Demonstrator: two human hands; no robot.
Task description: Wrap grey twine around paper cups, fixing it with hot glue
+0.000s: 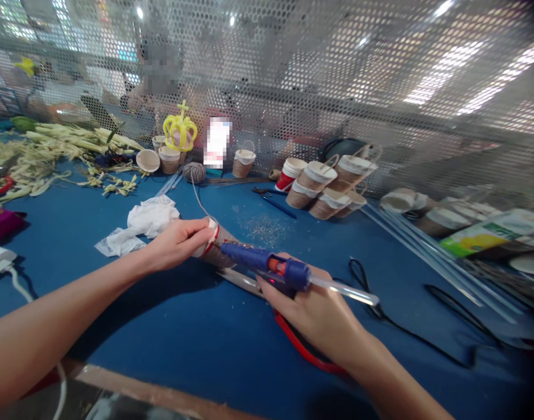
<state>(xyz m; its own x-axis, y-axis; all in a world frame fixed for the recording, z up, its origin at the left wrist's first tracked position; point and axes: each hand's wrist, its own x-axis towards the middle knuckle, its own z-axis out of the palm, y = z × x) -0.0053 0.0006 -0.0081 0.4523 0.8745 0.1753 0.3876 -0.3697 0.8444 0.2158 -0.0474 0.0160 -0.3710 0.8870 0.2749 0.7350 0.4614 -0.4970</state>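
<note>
My left hand (186,240) grips a paper cup (221,255) tilted on its side, with its rim near my fingers. Grey twine winds around the cup's wall, and a red strip shows near the rim. From the cup a strand of twine runs back to a grey ball of twine (194,172). My right hand (313,303) is closed around a blue hot glue gun (253,256), a clear glue stick jutting from its back end. The gun's nozzle points at the cup's side; whether it touches I cannot tell. Under my right hand lie red-handled scissors (302,347), partly hidden.
Crumpled white tissue (151,219) lies left of the cup. Several twine-wrapped cups (322,186) are stacked at the back right, near blue pliers (278,205). Long glue sticks (428,256) and a black cord (424,335) lie right. Dried husks (52,149) cover the back left. A perforated metal screen (271,70) stands behind.
</note>
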